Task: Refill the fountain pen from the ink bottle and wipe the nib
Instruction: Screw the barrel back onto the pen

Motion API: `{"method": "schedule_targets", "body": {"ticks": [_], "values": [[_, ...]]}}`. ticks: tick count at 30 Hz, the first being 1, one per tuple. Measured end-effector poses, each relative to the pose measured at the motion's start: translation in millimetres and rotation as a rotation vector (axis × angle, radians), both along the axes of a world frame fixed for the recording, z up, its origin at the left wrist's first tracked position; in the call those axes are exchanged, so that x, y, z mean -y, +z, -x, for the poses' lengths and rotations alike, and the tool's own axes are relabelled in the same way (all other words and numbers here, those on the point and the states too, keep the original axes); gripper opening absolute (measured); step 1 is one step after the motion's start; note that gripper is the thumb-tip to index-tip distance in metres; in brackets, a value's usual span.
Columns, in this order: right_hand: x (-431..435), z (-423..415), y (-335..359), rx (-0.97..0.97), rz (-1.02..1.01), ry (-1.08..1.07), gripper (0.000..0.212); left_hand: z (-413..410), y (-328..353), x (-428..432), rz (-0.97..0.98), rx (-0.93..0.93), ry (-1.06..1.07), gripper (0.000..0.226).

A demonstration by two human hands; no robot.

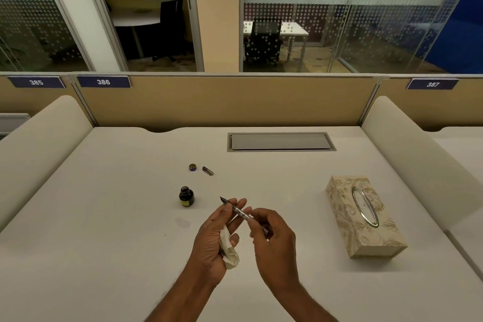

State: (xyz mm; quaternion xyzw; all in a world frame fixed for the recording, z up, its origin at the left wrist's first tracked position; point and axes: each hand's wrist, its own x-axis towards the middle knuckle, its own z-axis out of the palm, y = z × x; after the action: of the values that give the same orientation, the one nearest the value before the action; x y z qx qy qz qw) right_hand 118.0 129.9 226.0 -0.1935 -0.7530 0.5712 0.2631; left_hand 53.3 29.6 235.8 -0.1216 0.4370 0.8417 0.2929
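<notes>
Dark ink shows through the small round glass ink bottle (186, 196), which stands open on the white desk (104, 217), its gold cap (192, 167) and a short dark pen part (208, 171) well apart behind it. Above the desk, the left hand (217, 238) pinches the slim clear-barrelled fountain pen (236, 209) near the nib, a crumpled white tissue (229, 248) tucked in its palm; the right hand (271, 235) closes fingers on the pen's rear end. Likely risks: a wet nib dripping on the desk, or a sleeveless arm knocking the uncapped bottle. Patterned cream tissue box (363, 217) sits right; contents hidden.
</notes>
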Motion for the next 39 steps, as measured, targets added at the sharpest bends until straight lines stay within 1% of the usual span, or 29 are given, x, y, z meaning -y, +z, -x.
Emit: {"method": "schedule_targets", "body": {"ticks": [5, 7, 9, 13, 15, 17, 21, 25, 27, 36, 39], "values": [[-2, 0, 6, 0.025, 0.122, 0.009, 0.02, -1, 1, -1, 0.007, -0.004, 0.002, 0.031], [-4, -1, 7, 0.045, 0.131, 0.024, 0.018, -1, 0, -1, 0.004, -0.005, 0.009, 0.03], [-4, -2, 8, 0.05, 0.081, 0.042, 0.014, -1, -1, -1, -0.019, 0.003, 0.019, 0.03], [-3, -3, 5, 0.031, -0.143, 0.031, 0.015, 0, -2, -2, -0.028, 0.013, 0.025, 0.031], [-3, -2, 5, 0.035, -0.151, 0.022, 0.012, 1, -3, -3, -0.015, 0.009, 0.016, 0.031], [-3, -2, 5, 0.065, -0.104, 0.01, 0.009, 1, -3, -3, 0.007, -0.002, 0.0, 0.031], [-4, -1, 8, 0.149, 0.069, 0.017, 0.013, 1, -2, -2, 0.03, -0.016, -0.018, 0.029], [-7, 2, 14, 0.245, 0.363, 0.04, 0.013, 1, -4, 0, 0.043, -0.028, -0.03, 0.024], [-8, 2, 18, 0.27, 0.472, 0.049, 0.013, 2, -6, 0, 0.05, -0.028, -0.033, 0.024], [-12, 2, 19, 0.323, 0.677, 0.06, 0.013, 2, -13, 2, 0.1, -0.019, -0.047, 0.024], [-13, 2, 17, 0.335, 0.7, 0.059, 0.013, 3, -15, 2, 0.102, -0.008, -0.048, 0.024]]}}
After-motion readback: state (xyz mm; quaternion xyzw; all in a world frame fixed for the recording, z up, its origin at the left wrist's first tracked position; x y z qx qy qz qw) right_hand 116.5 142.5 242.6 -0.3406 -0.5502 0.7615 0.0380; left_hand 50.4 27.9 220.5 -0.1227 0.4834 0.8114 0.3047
